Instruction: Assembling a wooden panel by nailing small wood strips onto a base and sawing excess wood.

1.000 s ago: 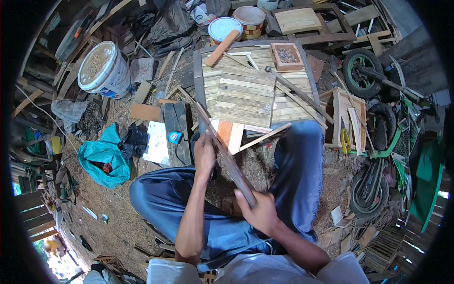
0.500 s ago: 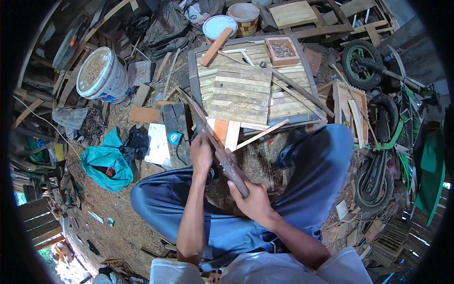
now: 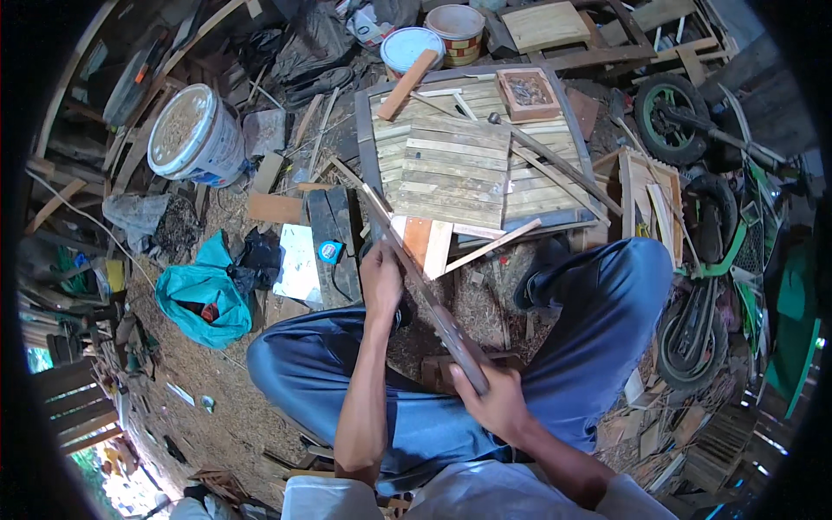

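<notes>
A long, narrow dark brown bar (image 3: 444,322) with small pale spots slants across my lap, its far end near the low slatted panel. Its kind is unclear. My left hand (image 3: 381,279) is closed at the bar's middle, fingers partly hidden behind it. Around the near end my right hand (image 3: 494,400) is wrapped, thumb lying along the top. Beyond the bar lies the slatted wooden panel (image 3: 455,186), with an orange-brown and a pale wood strip at its front edge. Left of the bar, a blue tape measure (image 3: 329,251) rests on a dark wooden block (image 3: 342,282).
A hammer (image 3: 555,163) and a wooden box of small metal pieces (image 3: 526,93) lie on the panel. A teal bag (image 3: 205,299) and a white bucket (image 3: 195,139) stand left. To the right is a green motorbike (image 3: 719,251). Scraps and shavings cover the floor.
My right hand has moved nearer my body and to the right with the bar's near end. The bar has rolled and shows a narrower side. My left hand stays at its middle.
</notes>
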Available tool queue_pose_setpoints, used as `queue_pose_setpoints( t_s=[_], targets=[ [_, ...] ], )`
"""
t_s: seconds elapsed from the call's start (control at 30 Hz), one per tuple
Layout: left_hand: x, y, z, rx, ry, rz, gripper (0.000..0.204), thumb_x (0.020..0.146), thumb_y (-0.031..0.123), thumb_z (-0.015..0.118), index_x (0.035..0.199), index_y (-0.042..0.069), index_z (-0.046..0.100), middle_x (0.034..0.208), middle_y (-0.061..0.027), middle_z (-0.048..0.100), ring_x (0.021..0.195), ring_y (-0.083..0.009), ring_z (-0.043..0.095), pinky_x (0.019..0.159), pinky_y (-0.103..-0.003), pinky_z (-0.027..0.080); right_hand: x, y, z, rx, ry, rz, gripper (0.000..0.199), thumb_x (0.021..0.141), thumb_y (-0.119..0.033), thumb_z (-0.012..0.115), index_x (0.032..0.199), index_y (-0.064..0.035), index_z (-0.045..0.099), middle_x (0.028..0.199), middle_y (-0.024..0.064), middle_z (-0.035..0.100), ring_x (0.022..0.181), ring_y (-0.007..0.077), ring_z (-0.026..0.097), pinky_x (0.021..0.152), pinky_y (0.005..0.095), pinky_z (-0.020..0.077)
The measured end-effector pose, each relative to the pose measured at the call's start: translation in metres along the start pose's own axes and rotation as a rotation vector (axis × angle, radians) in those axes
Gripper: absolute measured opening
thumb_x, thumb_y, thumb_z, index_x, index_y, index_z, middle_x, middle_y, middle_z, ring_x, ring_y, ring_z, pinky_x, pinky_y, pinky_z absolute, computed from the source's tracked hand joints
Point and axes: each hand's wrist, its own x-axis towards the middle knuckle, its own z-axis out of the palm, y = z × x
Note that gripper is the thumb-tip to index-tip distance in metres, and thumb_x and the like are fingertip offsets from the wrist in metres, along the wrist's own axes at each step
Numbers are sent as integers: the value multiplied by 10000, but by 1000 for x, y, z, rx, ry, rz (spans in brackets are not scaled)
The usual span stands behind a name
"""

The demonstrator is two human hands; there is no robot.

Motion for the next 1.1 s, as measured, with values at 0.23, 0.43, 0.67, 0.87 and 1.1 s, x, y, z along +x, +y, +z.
queue_pose_setpoints(
  t_s=[0.23,0.43,0.67,0.87,1.1],
  targets=[
    [-3,8,2,-64,-22,-30,473,1056,330,370,891,-35,622,675,-77,601,618,-153,526,617,-346,436,38,-12,14,-100,-48,94,355,917,-333,641,765,-13,664,646,234,607,610,402,645,529,458,497],
    [-3,6,6,45,19,-35,505,1035,369,400,893,-59,627,702,-180,622,656,-240,572,673,-399,447,-12,-8,-11,-42,8,36,347,927,-222,646,704,43,620,484,107,435,481,67,434,446,347,399],
    [-10,29,-2,103,-7,-28,504,1028,365,394,913,-67,627,757,-241,644,721,-361,638,711,-447,457,43,-12,16,-206,-80,16,267,931,-235,635,914,29,664,567,180,595,502,232,653,474,373,462],
    [-8,19,5,49,17,9,511,1031,355,370,935,-72,634,775,-270,645,777,-417,647,731,-473,456,-6,-10,-1,-129,19,48,394,940,-260,637,667,19,585,477,80,454,452,91,448,425,349,357],
    [-2,3,-1,20,-18,-7,505,1047,354,338,942,-41,634,790,-213,654,768,-338,635,717,-424,465,26,-15,24,-74,24,-55,321,937,-224,641,745,34,630,498,126,460,483,81,480,447,346,387]
  ],
)
